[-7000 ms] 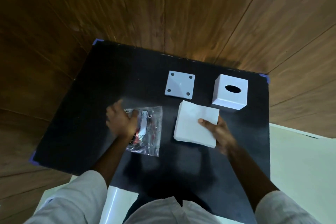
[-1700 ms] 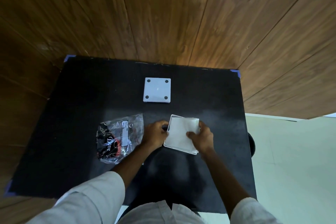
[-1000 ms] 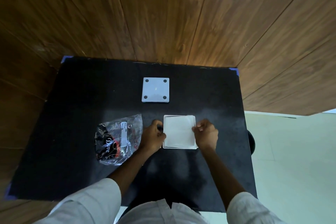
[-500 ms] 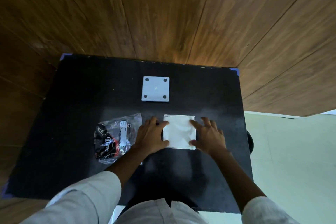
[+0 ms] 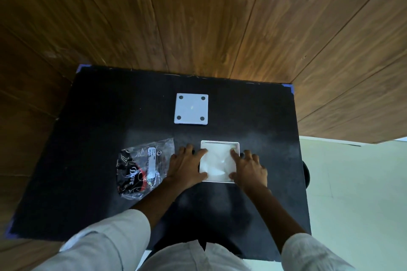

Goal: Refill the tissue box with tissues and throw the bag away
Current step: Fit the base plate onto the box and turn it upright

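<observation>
Between two flattened hands on a black surface (image 5: 88, 134), a white tissue box (image 5: 236, 145) sits upturned with its open bottom facing the camera and the stack of tissues (image 5: 219, 160) pressed down inside its walls. The left hand (image 5: 187, 166) lies spread at the box's left edge, the right hand (image 5: 248, 166) at its right edge, fingers of both reaching onto the tissues; neither hand is closed around anything. The box's loose base panel (image 5: 191, 109), a white square with four dark feet, lies straight ahead of the box, toward the wooden wall, apart from it and slightly left of its centre line, so the left hand looks marginally nearer to it. The emptied clear tissue bag (image 5: 143, 167) lies just beside the left hand, on its outer side, waiting to be thrown away. Fitting the panel appears to be the next step.
</observation>
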